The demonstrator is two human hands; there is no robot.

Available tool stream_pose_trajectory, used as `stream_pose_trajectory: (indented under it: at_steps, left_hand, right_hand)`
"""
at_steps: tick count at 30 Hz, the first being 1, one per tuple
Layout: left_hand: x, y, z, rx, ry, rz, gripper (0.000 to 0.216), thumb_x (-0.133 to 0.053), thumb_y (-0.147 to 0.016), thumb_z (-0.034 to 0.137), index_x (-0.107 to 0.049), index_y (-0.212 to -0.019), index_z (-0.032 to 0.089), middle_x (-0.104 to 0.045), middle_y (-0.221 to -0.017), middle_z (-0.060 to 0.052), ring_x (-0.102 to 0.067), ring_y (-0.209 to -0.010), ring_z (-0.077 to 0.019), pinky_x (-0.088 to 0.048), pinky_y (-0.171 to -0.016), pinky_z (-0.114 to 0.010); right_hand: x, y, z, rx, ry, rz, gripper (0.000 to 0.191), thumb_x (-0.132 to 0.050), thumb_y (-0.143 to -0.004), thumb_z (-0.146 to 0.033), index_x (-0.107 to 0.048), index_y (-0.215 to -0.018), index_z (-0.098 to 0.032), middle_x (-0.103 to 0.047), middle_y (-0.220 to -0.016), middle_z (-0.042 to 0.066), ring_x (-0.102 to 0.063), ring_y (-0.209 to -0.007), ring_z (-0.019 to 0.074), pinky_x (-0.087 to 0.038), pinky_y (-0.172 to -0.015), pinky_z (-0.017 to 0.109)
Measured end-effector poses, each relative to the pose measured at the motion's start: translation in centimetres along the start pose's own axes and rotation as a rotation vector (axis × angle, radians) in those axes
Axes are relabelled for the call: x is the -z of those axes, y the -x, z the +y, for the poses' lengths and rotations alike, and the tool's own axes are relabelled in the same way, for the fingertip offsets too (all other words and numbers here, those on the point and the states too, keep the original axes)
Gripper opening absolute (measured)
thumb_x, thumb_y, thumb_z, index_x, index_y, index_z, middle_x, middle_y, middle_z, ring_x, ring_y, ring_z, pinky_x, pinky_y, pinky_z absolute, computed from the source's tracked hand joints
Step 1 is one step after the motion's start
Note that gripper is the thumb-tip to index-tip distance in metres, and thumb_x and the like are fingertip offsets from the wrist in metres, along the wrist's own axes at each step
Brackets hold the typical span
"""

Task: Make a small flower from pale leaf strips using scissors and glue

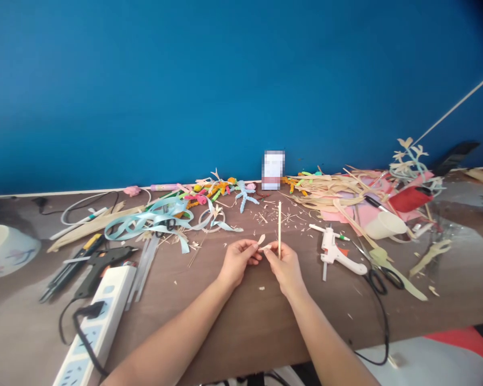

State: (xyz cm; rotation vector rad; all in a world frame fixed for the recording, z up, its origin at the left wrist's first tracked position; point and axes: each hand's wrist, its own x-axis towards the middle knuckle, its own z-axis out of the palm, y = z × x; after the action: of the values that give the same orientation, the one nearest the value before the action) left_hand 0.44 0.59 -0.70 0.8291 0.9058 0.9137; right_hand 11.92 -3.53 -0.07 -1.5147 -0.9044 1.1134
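In the head view, the left hand (240, 261) pinches a pale petal-shaped piece (261, 239) between thumb and fingers, its rounded tip poking up just beyond the grip. The right hand (282, 268), close beside it, has its fingers closed round a thin stick (279, 228) that rises upright from them; a small pale sliver (266, 247) lies at its fingertips. Shavings (271, 216) scatter beyond both hands, and a white glue gun (330, 251) lies to the right of the grip. The petal-shaped piece looks very light, thin and easily torn, probably best held lightly at its narrow end; the stick seems stiff and suits a firmer hold low down
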Motion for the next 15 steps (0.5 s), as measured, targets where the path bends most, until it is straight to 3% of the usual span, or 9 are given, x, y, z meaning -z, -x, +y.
stream_pose_trajectory:
  at_steps: [4, 15]
  left_hand:
    - [-0.01, 0.13, -0.05, -0.006, -0.039, -0.022, 0.023, -0.065, -0.064, 0.03, -0.061, -0.073, 0.01, -0.064, -0.066, -0.005, -0.056, -0.051, -0.008, -0.044, -0.047, -0.017]
    - [-0.14, 0.21, -0.18, -0.028, -0.124, -0.032, 0.024, -0.064, -0.065, 0.032, -0.061, -0.074, 0.01, -0.063, -0.068, -0.005, -0.055, -0.053, -0.0086, -0.043, -0.047, -0.017]
  right_hand:
    - [0.27, -0.17, -0.31, 0.033, 0.011, 0.053, 0.022, -0.058, -0.065, -0.039, -0.055, -0.07, -0.018, -0.049, -0.046, -0.004, -0.039, -0.036, 0.008, -0.023, -0.034, 0.02]
    - [0.25, -0.67, -0.98, -0.016, -0.05, 0.024, 0.017, -0.059, -0.065, -0.033, -0.055, -0.067, -0.017, -0.055, -0.052, -0.002, -0.036, -0.035, 0.0058, -0.02, -0.033, 0.019]
